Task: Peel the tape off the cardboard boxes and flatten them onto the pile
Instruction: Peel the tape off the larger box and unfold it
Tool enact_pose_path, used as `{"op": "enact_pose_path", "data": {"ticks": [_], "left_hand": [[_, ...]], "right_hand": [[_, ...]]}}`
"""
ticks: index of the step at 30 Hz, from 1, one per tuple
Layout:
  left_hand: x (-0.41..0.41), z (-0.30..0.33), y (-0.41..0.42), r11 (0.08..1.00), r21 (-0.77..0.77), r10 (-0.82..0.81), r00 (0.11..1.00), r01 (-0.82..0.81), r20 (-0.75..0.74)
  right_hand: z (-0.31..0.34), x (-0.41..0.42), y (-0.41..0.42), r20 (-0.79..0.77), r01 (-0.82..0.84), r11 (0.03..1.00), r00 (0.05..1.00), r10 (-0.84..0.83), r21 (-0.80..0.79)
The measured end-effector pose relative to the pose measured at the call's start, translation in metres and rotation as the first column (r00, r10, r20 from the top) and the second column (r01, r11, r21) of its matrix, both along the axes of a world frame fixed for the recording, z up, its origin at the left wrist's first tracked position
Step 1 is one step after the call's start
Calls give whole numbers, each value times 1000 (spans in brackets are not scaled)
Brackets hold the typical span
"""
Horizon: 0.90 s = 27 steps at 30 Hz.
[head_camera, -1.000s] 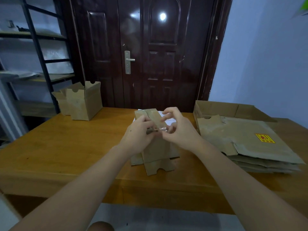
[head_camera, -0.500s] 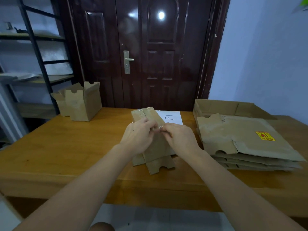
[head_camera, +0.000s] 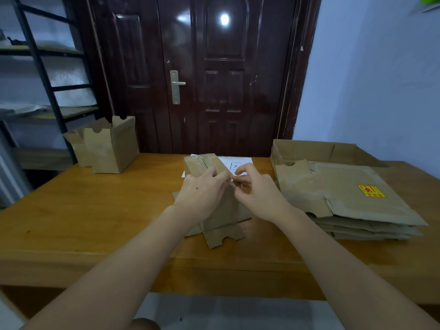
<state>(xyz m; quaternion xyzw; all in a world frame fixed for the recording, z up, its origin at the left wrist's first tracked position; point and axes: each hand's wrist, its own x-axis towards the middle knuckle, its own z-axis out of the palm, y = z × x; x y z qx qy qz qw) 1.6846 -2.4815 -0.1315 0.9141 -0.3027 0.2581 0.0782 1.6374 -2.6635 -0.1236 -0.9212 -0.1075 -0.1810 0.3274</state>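
A small brown cardboard box [head_camera: 204, 164] stands upside down in the middle of the wooden table [head_camera: 71, 210], its lower flaps spread out toward me. Clear tape [head_camera: 239, 183] runs over its top. My left hand [head_camera: 202, 191] rests on the box's top and pinches one end of the tape. My right hand [head_camera: 258, 194] pinches the same strip just to the right, index finger raised. A pile of flattened boxes [head_camera: 345, 198] with a yellow sticker lies at the right.
Two opened boxes [head_camera: 107, 146] stand at the table's far left. A white sheet of paper [head_camera: 238, 163] lies behind the taped box. An open shallow carton [head_camera: 309, 148] sits behind the pile. A dark door and a metal shelf rack stand beyond the table.
Both hands stayed on the box's top. The right hand's fingers lowered onto the tape, then its index finger lifted again. The view shifted slightly.
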Motion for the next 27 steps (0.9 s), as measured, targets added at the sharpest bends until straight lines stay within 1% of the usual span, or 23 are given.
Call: {"op": "enact_pose_path", "data": {"ticks": [2,3,4,7,8,10,12,14,16,18,21,24,26,27], "left_hand": [[0,-3,0,1000,-19,20,1000,-20,9],[1,-6,-1,999,-29,24,1000,-23,14],[2,-7,-1,999,-39,26,1000,-25,16],[4,-9,0,997,-76,26,1000,-26,2],[4,-9,1,996,-85,27,1000,-28,-10],[4,-9,3,996,-86,19,1000,-21,-25],[3,-8,5,997,-77,-10,1000,8,-28],[4,-7,9,997,-72,-44,999,42,-31],[7,-7,13,997,-34,-69,997,68,-20],[8,-4,17,996,-31,-84,995,82,-56],[7,5,26,986,-117,-134,978,117,-158],[5,10,36,961,-241,-190,958,136,-217],[5,12,39,945,-305,-197,946,114,-257],[5,12,40,940,-323,-200,941,107,-272]], "right_hand": [[-5,-1,-5,-50,-53,995,997,57,80],[-8,-2,-6,-54,-59,995,997,63,79],[-11,-1,-7,-30,-52,997,998,54,65],[-18,3,-7,128,2,1000,992,-5,18],[-18,4,-7,150,15,1000,989,-15,4],[-18,5,-7,131,29,998,991,-22,-51],[-14,5,-8,76,38,993,997,-30,-108],[-8,3,-9,60,27,995,998,-21,-95],[-1,2,-9,54,2,998,999,1,-57],[5,3,-10,34,-28,999,999,30,-37],[8,1,-12,13,-95,995,995,95,26],[7,-2,-11,5,-140,986,990,140,88],[2,0,-13,-13,-122,991,992,123,51],[0,1,-13,-55,-117,993,992,118,14]]}}
